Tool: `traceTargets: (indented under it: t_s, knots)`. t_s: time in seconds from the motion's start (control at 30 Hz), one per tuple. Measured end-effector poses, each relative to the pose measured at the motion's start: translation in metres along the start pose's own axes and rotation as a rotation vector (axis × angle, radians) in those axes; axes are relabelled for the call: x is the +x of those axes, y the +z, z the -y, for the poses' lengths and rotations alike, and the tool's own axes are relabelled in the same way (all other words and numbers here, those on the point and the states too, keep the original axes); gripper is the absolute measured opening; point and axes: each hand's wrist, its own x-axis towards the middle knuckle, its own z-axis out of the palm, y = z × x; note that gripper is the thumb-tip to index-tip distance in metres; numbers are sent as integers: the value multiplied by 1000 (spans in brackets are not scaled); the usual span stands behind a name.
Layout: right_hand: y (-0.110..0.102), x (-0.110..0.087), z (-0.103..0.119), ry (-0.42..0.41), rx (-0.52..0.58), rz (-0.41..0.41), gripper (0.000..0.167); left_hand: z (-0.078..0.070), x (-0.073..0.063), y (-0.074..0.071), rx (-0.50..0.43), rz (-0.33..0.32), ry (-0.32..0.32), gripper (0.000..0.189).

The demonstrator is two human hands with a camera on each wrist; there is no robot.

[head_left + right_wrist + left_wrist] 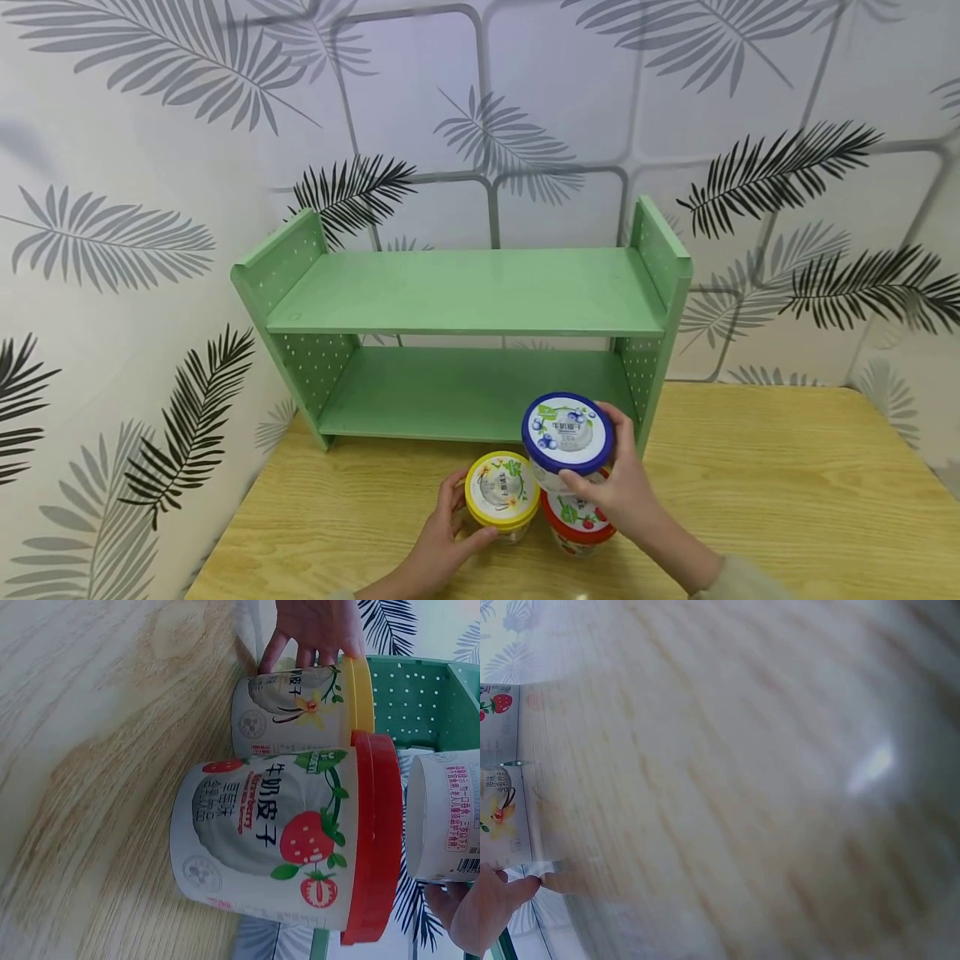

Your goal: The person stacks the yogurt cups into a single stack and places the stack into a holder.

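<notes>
A white tub with a blue lid [567, 429] and blueberry pictures is held up by my right hand [630, 487], thumb at the front and fingers round the far side. Below it a red-lidded strawberry tub [300, 832] stands on the table, partly hidden by the raised tub in the head view. Just left of that stands a yellow-lidded tub [501, 490] with a vanilla flower picture. My left hand [444, 537] grips this one from the left, fingers on its side and thumb at the front. In the right wrist view, the raised tub's white underside [416, 817] is apart from the red lid.
A green two-tier shelf [465, 292] stands behind the tubs, its lower board [450, 392] close to them. The wooden table [787, 475] stretches out to both sides. Leaf-patterned covering [525, 83] hangs on the wall behind.
</notes>
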Motion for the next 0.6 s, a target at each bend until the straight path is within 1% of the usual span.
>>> traceTargets:
  t_s: [0.1, 0.27, 0.43, 0.6]
  knots:
    - [5, 1, -2, -2, 28, 16, 88, 1, 0, 0, -2, 0, 8, 78]
    - [14, 3, -1, -28, 38, 31, 88, 2, 2, 0, -4, 1, 32, 78]
    - [22, 3, 0, 18, 27, 68, 89, 5, 2, -1, -2, 3, 48, 77]
    - [32, 2, -2, 43, 37, 104, 90, 6, 2, 0, -7, 6, 57, 77]
